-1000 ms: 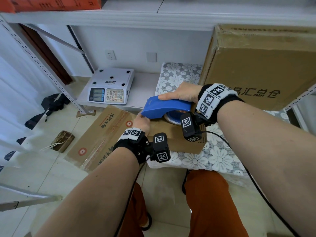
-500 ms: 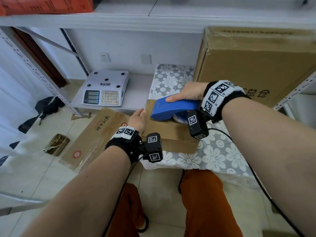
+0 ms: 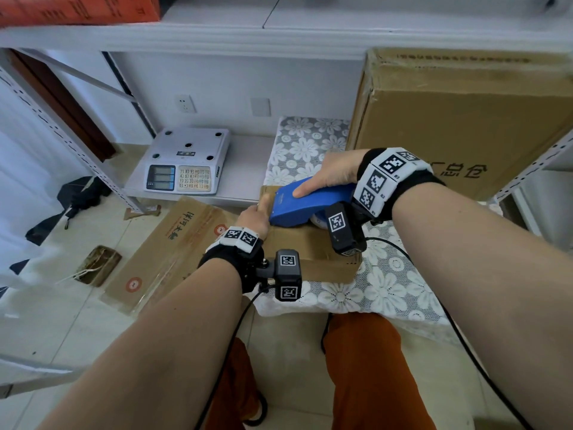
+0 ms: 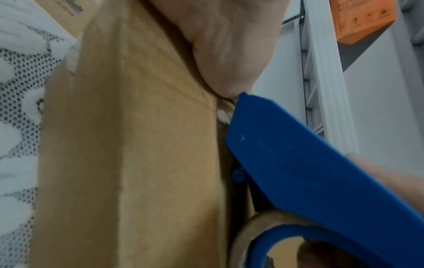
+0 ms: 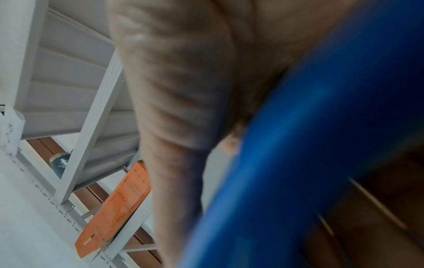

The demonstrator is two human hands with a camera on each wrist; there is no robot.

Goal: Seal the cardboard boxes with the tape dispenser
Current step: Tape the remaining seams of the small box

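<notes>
Tape dispenser (image 3: 305, 201) farther along, under fingers (image 3: 310, 187)

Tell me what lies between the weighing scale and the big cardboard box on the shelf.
In the head view, a floral lace cloth covers the shelf between the weighing scale and the big cardboard box.

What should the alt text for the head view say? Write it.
A right hand grips a blue tape dispenser on a small cardboard box, which the left hand steadies on a flowered cloth. A scale sits behind.
</notes>
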